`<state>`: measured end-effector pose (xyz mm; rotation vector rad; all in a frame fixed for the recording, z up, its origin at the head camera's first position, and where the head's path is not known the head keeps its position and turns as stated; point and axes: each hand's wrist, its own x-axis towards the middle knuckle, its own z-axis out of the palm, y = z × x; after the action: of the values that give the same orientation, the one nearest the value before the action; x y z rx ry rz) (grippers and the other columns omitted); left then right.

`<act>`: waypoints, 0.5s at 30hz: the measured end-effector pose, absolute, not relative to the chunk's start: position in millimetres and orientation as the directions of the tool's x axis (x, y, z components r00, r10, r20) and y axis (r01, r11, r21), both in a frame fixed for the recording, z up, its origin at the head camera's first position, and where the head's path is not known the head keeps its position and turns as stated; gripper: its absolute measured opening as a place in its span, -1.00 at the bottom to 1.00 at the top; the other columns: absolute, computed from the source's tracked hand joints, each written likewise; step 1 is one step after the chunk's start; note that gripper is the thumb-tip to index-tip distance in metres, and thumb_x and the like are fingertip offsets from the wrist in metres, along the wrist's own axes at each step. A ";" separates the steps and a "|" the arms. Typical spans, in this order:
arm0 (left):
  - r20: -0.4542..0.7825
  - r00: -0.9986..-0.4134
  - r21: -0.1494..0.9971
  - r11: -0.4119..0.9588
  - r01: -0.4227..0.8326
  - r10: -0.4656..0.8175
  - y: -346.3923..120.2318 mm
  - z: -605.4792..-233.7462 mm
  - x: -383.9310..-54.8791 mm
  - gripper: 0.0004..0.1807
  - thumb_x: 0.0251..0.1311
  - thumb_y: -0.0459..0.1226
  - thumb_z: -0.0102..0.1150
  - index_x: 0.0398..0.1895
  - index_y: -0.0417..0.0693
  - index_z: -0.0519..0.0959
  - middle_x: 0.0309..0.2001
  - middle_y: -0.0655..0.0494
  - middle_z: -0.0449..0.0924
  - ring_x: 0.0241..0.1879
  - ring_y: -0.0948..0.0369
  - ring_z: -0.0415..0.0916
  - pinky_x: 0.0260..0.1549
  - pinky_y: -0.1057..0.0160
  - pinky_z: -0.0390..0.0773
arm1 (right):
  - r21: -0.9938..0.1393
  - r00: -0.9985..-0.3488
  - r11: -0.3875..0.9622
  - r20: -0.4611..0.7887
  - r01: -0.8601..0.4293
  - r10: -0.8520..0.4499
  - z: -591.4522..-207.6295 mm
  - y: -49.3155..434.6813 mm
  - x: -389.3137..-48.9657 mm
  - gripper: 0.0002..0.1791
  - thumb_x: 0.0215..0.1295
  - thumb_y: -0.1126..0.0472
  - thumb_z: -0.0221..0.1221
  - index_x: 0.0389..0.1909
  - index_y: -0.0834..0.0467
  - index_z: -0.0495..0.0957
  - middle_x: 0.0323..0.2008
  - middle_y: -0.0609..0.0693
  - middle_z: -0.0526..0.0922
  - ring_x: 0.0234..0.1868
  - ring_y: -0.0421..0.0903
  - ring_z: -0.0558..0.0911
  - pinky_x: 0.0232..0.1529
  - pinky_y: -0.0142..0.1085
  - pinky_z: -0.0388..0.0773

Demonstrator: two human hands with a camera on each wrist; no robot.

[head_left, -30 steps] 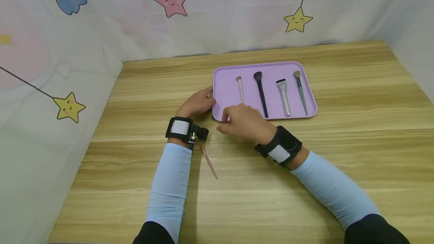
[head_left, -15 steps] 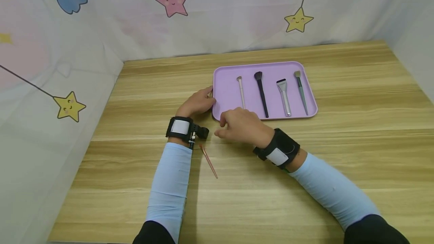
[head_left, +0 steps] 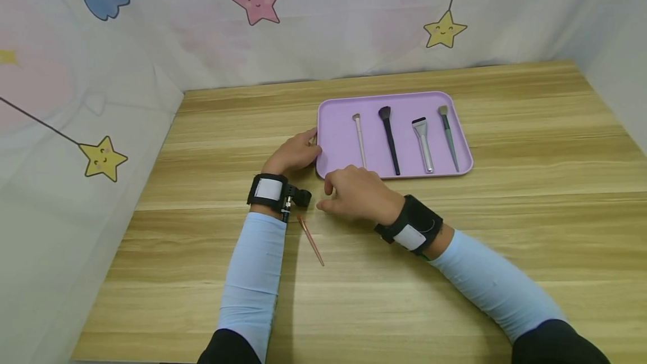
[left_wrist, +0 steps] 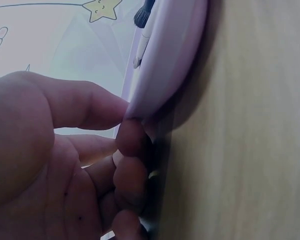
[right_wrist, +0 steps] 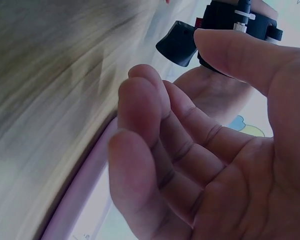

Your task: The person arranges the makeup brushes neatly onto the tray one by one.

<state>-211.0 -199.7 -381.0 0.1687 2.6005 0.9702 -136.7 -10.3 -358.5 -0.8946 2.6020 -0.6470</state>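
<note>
My left hand (head_left: 292,153) pinches the left edge of a purple tray (head_left: 333,125). In the left wrist view the thumb lies on the tray's rim (left_wrist: 160,75) with the curled fingers beneath it. Just in front of the tray hovers my right hand (head_left: 360,192), its fingers loosely curved and thumb apart, holding nothing. On the tray lie a thin white makeup brush (head_left: 359,136), a black brush (head_left: 388,139), a flat silver-handled brush (head_left: 423,145) and a green brush (head_left: 449,138), spaced side by side. A slim pink brush (head_left: 310,241) lies on the table between the forearms.
The wooden table (head_left: 531,184) runs to a white curtain (head_left: 313,44) printed with stars at the back and left. A wrist camera (head_left: 301,198) sticks out from the left wrist, close to the right thumb in the head view.
My right hand has drawn slightly back and left, uncovering more of the white brush's handle. The left hand and the tray look the same.
</note>
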 end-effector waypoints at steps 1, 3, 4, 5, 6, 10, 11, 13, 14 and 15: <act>-0.288 -0.928 0.656 0.755 -0.013 0.234 -199.4 -380.7 -210.7 -0.25 0.34 -0.20 -0.11 0.62 -0.07 0.07 -0.32 -0.03 0.39 -0.35 0.09 0.33 -0.26 0.18 0.32 | -0.508 -0.755 0.702 -0.144 -0.498 -0.640 -358.9 -10.6 -136.2 -0.70 0.23 -0.10 0.35 -0.28 0.05 0.65 -0.47 -0.10 0.58 -0.41 -0.07 0.56 -0.48 -0.14 0.46; -0.288 -0.928 0.658 0.753 -0.013 0.236 -199.2 -380.3 -210.4 -0.25 0.34 -0.20 -0.11 0.62 -0.07 0.07 -0.27 -0.06 0.41 -0.32 0.06 0.34 -0.23 0.17 0.32 | -0.505 -0.753 0.702 -0.145 -0.502 -0.642 -359.8 -11.6 -135.3 -0.71 0.23 -0.10 0.36 -0.30 0.04 0.65 -0.47 -0.10 0.58 -0.40 -0.07 0.56 -0.48 -0.14 0.46; -0.289 -0.928 0.659 0.752 -0.014 0.236 -199.2 -380.3 -210.3 -0.25 0.34 -0.20 -0.11 0.62 -0.07 0.07 -0.26 -0.07 0.42 -0.31 0.06 0.34 -0.22 0.17 0.33 | -0.505 -0.750 0.700 -0.145 -0.505 -0.645 -360.5 -12.2 -134.7 -0.72 0.23 -0.10 0.36 -0.31 0.03 0.65 -0.47 -0.10 0.58 -0.40 -0.08 0.56 -0.48 -0.15 0.46; -0.289 -0.928 0.659 0.752 -0.015 0.235 -199.1 -380.4 -210.1 -0.25 0.34 -0.20 -0.11 0.62 -0.07 0.07 -0.25 -0.07 0.42 -0.30 0.06 0.34 -0.21 0.17 0.33 | -0.505 -0.746 0.697 -0.147 -0.508 -0.650 -361.2 -12.9 -134.1 -0.72 0.22 -0.10 0.36 -0.32 0.03 0.65 -0.47 -0.10 0.59 -0.41 -0.08 0.56 -0.48 -0.15 0.46; -0.291 -0.928 0.658 0.752 -0.017 0.234 -199.2 -380.7 -210.2 -0.25 0.34 -0.19 -0.11 0.62 -0.07 0.07 -0.25 -0.08 0.41 -0.31 0.06 0.34 -0.21 0.17 0.33 | -0.506 -0.741 0.694 -0.149 -0.512 -0.655 -362.1 -13.6 -133.5 -0.72 0.22 -0.10 0.37 -0.33 0.03 0.65 -0.47 -0.11 0.59 -0.41 -0.09 0.56 -0.48 -0.16 0.46; -0.296 -0.929 0.651 0.758 -0.024 0.225 -199.5 -382.5 -211.1 -0.25 0.35 -0.18 -0.11 0.62 -0.07 0.07 -0.32 -0.04 0.37 -0.38 0.10 0.31 -0.28 0.18 0.32 | -0.498 -0.722 0.684 -0.154 -0.533 -0.675 -366.7 -17.0 -130.7 -0.70 0.20 -0.11 0.38 -0.34 0.04 0.66 -0.47 -0.12 0.61 -0.41 -0.11 0.58 -0.44 -0.18 0.48; -0.296 -0.929 0.650 0.760 -0.024 0.224 -199.7 -382.9 -211.4 -0.25 0.35 -0.18 -0.11 0.62 -0.08 0.07 -0.35 -0.02 0.35 -0.40 0.11 0.30 -0.31 0.18 0.31 | -0.493 -0.716 0.680 -0.151 -0.543 -0.682 -367.8 -18.0 -129.9 -0.70 0.20 -0.11 0.38 -0.35 0.04 0.66 -0.47 -0.13 0.61 -0.42 -0.11 0.58 -0.44 -0.19 0.48; -0.299 -0.928 0.648 0.761 -0.026 0.223 -200.0 -383.0 -211.8 -0.25 0.36 -0.18 -0.11 0.62 -0.08 0.06 -0.38 0.00 0.33 -0.44 0.14 0.28 -0.34 0.19 0.30 | -0.484 -0.704 0.671 -0.147 -0.561 -0.695 -369.2 -19.7 -127.8 -0.71 0.20 -0.11 0.38 -0.37 0.04 0.64 -0.48 -0.14 0.60 -0.42 -0.12 0.57 -0.44 -0.19 0.47; -0.299 -0.928 0.648 0.762 -0.026 0.223 -200.1 -383.0 -212.0 -0.25 0.35 -0.18 -0.11 0.62 -0.08 0.06 -0.38 0.01 0.32 -0.46 0.15 0.28 -0.35 0.19 0.30 | -0.481 -0.698 0.666 -0.143 -0.570 -0.701 -369.9 -20.6 -126.7 -0.71 0.20 -0.11 0.38 -0.38 0.03 0.63 -0.48 -0.14 0.59 -0.43 -0.12 0.57 -0.44 -0.20 0.46; -0.300 -0.928 0.648 0.761 -0.027 0.222 -200.2 -383.0 -212.2 -0.24 0.35 -0.18 -0.11 0.62 -0.07 0.06 -0.39 0.01 0.32 -0.47 0.15 0.27 -0.37 0.19 0.30 | -0.481 -0.692 0.657 -0.135 -0.580 -0.709 -370.5 -21.5 -125.7 -0.71 0.20 -0.10 0.38 -0.40 0.03 0.62 -0.49 -0.14 0.59 -0.44 -0.12 0.57 -0.45 -0.20 0.46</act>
<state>-212.2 -200.2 -383.0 0.1500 2.5975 0.9631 -125.7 -21.5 -370.5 -1.0288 2.5647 -0.5866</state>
